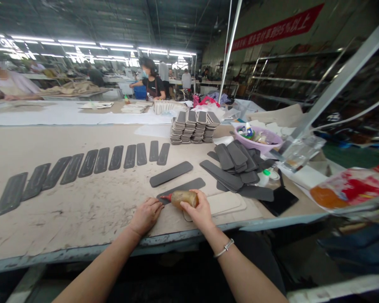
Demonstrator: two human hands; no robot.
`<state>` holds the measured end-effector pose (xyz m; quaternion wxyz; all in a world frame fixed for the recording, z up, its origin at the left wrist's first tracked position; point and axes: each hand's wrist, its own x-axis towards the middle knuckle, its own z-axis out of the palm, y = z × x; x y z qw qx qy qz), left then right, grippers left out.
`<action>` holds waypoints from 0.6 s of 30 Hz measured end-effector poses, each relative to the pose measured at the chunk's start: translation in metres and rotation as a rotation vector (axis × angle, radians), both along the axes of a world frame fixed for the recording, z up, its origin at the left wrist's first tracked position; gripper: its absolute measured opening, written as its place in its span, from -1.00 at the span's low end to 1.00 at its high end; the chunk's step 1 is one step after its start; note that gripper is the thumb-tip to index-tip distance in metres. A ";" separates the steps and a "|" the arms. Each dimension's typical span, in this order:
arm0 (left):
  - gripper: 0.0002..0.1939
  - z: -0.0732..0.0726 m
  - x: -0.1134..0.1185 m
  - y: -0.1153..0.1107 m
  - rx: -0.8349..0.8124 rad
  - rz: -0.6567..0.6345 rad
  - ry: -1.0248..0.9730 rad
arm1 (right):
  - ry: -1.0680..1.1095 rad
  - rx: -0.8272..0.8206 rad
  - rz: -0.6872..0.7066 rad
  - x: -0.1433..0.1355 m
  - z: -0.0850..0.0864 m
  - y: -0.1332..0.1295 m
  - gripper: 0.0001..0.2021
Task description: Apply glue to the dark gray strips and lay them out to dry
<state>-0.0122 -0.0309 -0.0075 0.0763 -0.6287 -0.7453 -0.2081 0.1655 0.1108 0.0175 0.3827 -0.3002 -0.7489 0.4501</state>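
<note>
Left of the amber bottle [183, 199], the left hand [147, 216] has its fingers close together at one end of a dark strip [192, 184]; if they grip it, I cannot tell. The right hand [198, 209] is wrapped around the bottle, whose red nozzle [166, 197] points over this strip. Pale pieces [225, 203] lie right of the bottle. Beyond the bottle is another strip [171, 174], and farther from it, neat stacks [194, 126].
</note>
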 end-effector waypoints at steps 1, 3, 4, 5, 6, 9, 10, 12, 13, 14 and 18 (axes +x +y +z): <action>-0.70 0.000 0.000 0.000 0.000 0.002 0.007 | -0.011 0.019 -0.002 0.000 0.000 0.000 -0.61; -0.70 0.000 0.000 0.000 0.003 0.003 0.020 | -0.029 0.056 -0.024 0.002 0.001 0.002 -0.62; -0.71 -0.001 0.000 0.000 0.007 0.005 0.027 | -0.038 0.074 -0.041 0.004 0.002 0.004 -0.62; -0.71 -0.001 0.000 0.000 0.008 0.007 0.034 | -0.047 0.091 -0.063 0.006 0.003 0.008 -0.62; -0.72 -0.001 -0.001 0.000 0.009 0.010 0.039 | -0.056 0.104 -0.086 0.009 0.003 0.011 -0.62; -0.74 -0.003 -0.002 0.000 0.012 0.012 0.047 | -0.085 0.119 -0.153 0.019 0.006 0.024 -0.62; -0.75 -0.003 -0.002 0.000 0.015 0.010 0.047 | -0.096 0.121 -0.176 0.022 0.006 0.029 -0.62; -0.77 -0.002 -0.001 0.000 0.027 0.004 0.046 | -0.114 0.137 -0.220 0.029 0.008 0.037 -0.62; -0.79 -0.001 0.000 0.000 0.033 0.002 0.044 | -0.119 0.153 -0.243 0.032 0.009 0.041 -0.61; -0.80 -0.001 0.000 0.000 0.038 0.002 0.042 | -0.122 0.168 -0.268 0.035 0.010 0.044 -0.62; -0.83 0.001 0.001 0.001 0.040 0.015 0.032 | -0.145 0.208 -0.384 0.045 0.013 0.059 -0.62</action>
